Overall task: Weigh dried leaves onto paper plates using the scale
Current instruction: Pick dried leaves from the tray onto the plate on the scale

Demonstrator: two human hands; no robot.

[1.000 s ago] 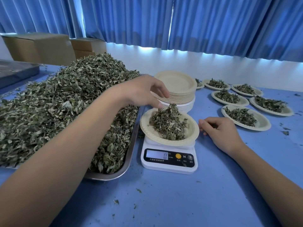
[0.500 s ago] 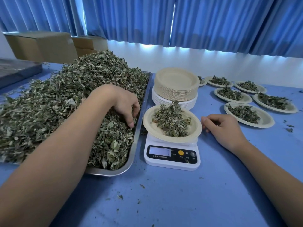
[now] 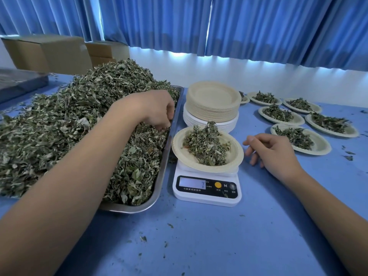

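across the blue worktop [image 3: 199,236], a steel tray [image 3: 127,208] is carrying by far the biggest thing, a heap of dried leaves [image 3: 69,120] that is hiding most of the tray. right of it a stack of empty paper plates [image 3: 213,100] is standing, and further right several filled plates [image 3: 321,144] are lying well apart from the scale [image 3: 207,196]. the scale is sitting just beside the tray's right rim and showing a reading too blurred to trust. a paper plate [image 3: 183,156] is resting on the scale, holding a loose mound [image 3: 207,146] of leaves.

the left hand [image 3: 151,110] is reaching into the heap near the tray's right rim, fingers curling down and apparently closing on a small pinch, with the fingertips hiding among the leaves. the right hand [image 3: 274,150] is resting on the worktop just right of the scale, fingers loosely bent, holding nothing.

the leaves are looking feather-light, brittle and clingy, so fingertip pinches off the loose surface are probably suiting the final trimming, while squeezing would be crumbling them. the plate is looking thin and bendy, so lifting it level by opposite rims is seeming wise.
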